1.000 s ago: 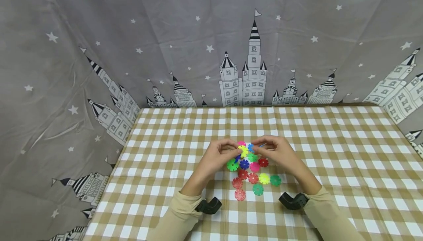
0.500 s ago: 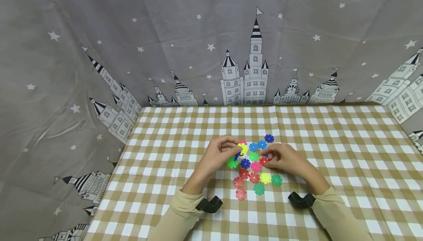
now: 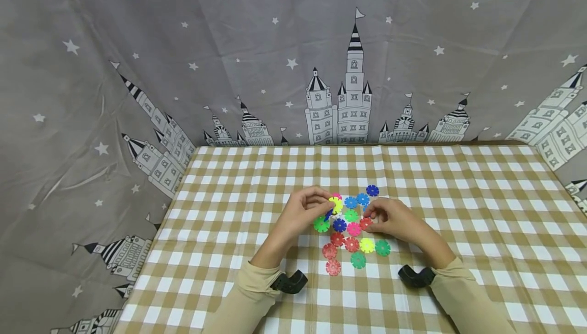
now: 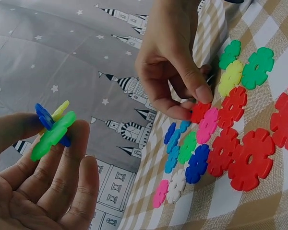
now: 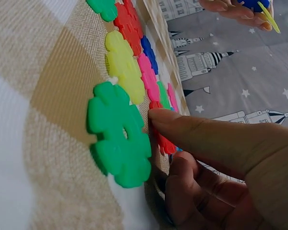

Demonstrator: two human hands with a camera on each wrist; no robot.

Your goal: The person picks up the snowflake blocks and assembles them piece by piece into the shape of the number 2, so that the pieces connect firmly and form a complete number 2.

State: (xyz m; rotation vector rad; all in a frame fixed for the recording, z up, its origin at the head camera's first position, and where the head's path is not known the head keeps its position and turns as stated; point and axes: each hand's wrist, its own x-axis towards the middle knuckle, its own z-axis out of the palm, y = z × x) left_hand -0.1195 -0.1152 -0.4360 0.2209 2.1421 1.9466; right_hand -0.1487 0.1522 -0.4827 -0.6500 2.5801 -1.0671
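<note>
Slotted flower-shaped discs are gripped in the left hand point(image 3: 300, 214), joined together: a yellow one point(image 3: 336, 204), a blue one point(image 4: 44, 116) and a green one point(image 4: 54, 136). They hang above the table, between thumb and fingers. On the right side of the loose discs, the right hand point(image 3: 396, 219) pinches a red disc point(image 4: 200, 111) at table level, its thumb on the edge. Beside that red disc lie a pink disc point(image 3: 354, 229) and a bright green disc point(image 3: 350, 215).
Loose discs lie flat on the checked cloth point(image 3: 238, 186): a dark blue one point(image 3: 372, 190) at the back, a yellow one point(image 3: 367, 245), a green one point(image 3: 382, 248) and several red ones nearer the person. A grey curtain point(image 3: 257, 44) with castles stands behind the table.
The right hand has moved right and nearer the person, from the light blue discs to the red disc, uncovering the dark blue disc. The left hand keeps its hold, nearly still.
</note>
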